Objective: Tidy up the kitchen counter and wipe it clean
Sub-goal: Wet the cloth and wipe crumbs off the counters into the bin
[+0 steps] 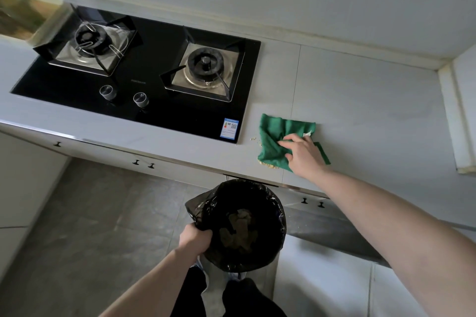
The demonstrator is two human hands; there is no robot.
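While the pale bench [360,100] stretches along the wall with a black two-burner hob [144,80] set into it, the work is happening at its front edge, just right of the hob. A bin lined with a black bag [247,224] is held below that edge, probably so crumbs can be swept straight off the bench and drop inside; something brownish already lies in the bottom, though the dark liner makes it hard to say what. The left hand [194,238] grips the bag's rim, fingers curled round the plastic, which keeps the mouth open and steady under the bench lip. On the bench lies a green cloth [278,141], crumpled and spread flat, with the right hand [302,150] pressing down on it, fingers straight and slightly apart rather than pinching the fabric, a hold that suits pushing, not lifting. Small yellowish crumbs [269,163] sit bunched against the cloth's near-left edge, with a few more just beside its left side, between cloth and hob.
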